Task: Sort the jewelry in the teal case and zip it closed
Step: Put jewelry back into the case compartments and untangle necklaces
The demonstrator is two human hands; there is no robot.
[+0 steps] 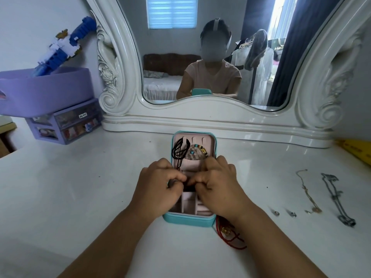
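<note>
The teal case (187,220) lies open on the white dresser, pink lining up. A black cord necklace (180,150) and a beaded bracelet (195,152) sit in its lid half. Over the middle of the case, my left hand (158,189) pinches a small silvery ring-like piece. My right hand (218,185) has its fingers curled down into the tray, and I cannot tell what it holds. A red cord bracelet (230,235) lies at the case's near right corner. To the right lie a gold chain (308,191), a dark silver chain (337,199) and small earrings (284,213).
A white carved mirror frame (200,121) stands just behind the case. A purple drawer organiser (66,121) with a purple tub (44,89) on it is at the left. A yellow object (355,151) lies at the right edge.
</note>
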